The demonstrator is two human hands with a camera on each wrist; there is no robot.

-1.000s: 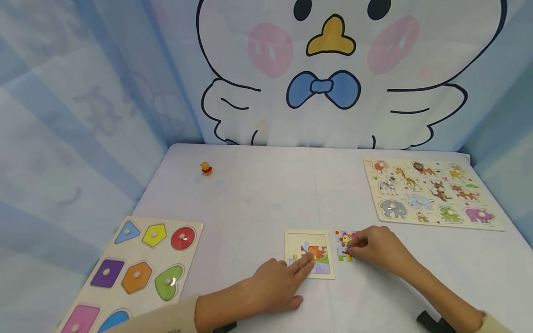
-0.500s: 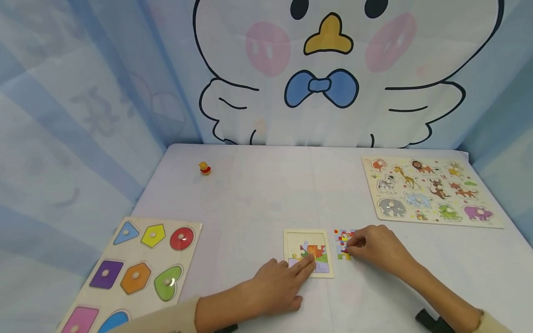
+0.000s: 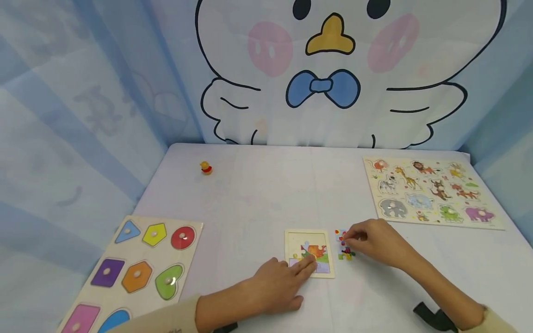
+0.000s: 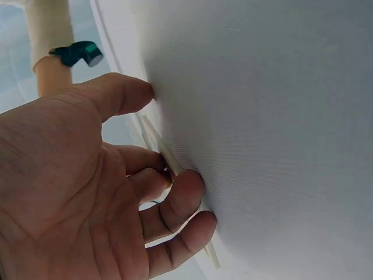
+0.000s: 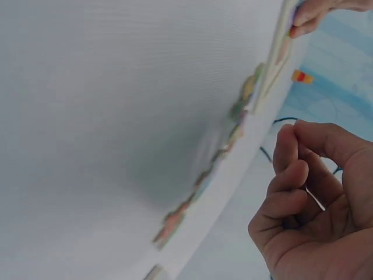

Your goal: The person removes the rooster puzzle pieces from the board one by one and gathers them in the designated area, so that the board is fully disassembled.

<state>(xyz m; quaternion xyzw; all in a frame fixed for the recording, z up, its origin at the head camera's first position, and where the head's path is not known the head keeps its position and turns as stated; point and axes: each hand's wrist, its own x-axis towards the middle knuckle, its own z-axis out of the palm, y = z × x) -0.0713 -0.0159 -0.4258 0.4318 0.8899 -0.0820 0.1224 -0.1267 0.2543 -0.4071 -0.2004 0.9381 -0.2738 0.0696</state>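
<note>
A small wooden puzzle frame (image 3: 289, 245) lies on the white table, partly filled with pieces showing an orange figure, green and lilac. My left hand (image 3: 276, 284) rests extended fingertips on its lower part; the wooden edge (image 4: 213, 254) runs behind these fingers in the left wrist view. Right of the frame lie several loose jigsaw pieces (image 3: 346, 255), partly hidden by my right hand (image 3: 376, 243). In the right wrist view the thumb and index fingertip (image 5: 304, 129) meet with nothing visible between them, apart from the flat row of pieces (image 5: 201, 181).
A shape board (image 3: 137, 252) with knobs lies at the left, an animal puzzle board (image 3: 433, 194) at the back right. A tiny yellow and red toy figure (image 3: 206, 168) stands at the back left. A printed curtain (image 3: 316, 125) closes off the far side.
My right hand has shifted slightly up and left over the loose pieces, uncovering more of the lower ones. The left hand stays on the puzzle frame.
</note>
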